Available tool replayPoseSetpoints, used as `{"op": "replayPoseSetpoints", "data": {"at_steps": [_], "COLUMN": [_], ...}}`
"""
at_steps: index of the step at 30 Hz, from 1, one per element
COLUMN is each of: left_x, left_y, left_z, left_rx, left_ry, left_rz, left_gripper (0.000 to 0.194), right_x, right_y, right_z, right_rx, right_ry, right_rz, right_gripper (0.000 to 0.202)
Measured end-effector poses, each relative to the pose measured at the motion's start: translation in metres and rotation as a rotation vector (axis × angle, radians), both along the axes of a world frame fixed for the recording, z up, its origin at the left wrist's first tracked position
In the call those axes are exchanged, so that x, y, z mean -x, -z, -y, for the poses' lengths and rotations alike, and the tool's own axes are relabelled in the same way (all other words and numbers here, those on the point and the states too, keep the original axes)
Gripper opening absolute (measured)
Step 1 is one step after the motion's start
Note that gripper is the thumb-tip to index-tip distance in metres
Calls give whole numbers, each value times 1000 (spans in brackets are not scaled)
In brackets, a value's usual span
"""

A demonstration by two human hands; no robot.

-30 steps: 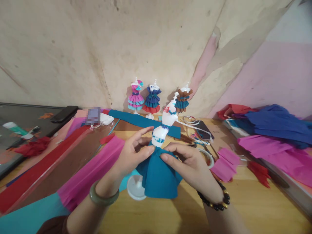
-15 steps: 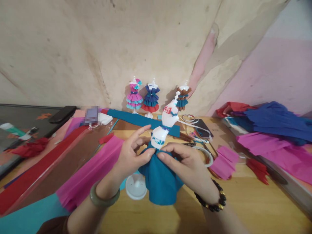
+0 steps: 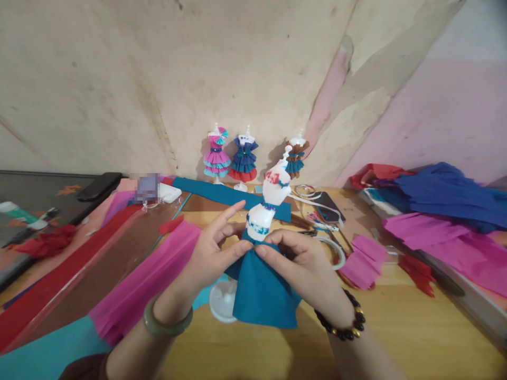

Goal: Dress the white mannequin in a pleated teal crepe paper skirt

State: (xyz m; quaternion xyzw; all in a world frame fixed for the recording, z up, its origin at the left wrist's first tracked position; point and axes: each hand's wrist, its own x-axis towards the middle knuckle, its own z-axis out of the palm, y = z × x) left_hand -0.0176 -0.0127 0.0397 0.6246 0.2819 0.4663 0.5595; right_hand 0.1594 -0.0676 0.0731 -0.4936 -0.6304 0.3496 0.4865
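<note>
The teal sheet (image 3: 265, 295) has swung its lower edge toward the lower right. Apparent step: gathering its upper edge at the white dress form (image 3: 260, 216), centre frame. Right hand (image 3: 312, 264): thumb and forefinger pinched on folds. Left hand (image 3: 209, 250): thumb against sheet, forefinger extended; hidden grip unclear. Further gathering calls for even pressure.

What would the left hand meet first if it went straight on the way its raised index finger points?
Probably the upper body of the tilted white dress form, just beyond the left hand; depth is unclear, so it might instead meet the teal strip behind.
</note>
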Motion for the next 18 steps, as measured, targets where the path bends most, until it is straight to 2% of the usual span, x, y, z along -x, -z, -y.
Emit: {"op": "replayPoseSetpoints", "data": {"at_steps": [8,18], "left_x": [-1,-2], "left_y": [-7,-8], "left_z": [1,1], "left_rx": [41,5], "left_ry": [-17,-23], "left_rz": [-20,-29], "left_gripper": [78,79], "right_x": [-1,-1], "right_y": [-2,0], "right_z": [2,0], "right_rx": [20,23], "right_ry": [-3,17], "right_rz": [-1,-8], "right_gripper": [16,17]}}
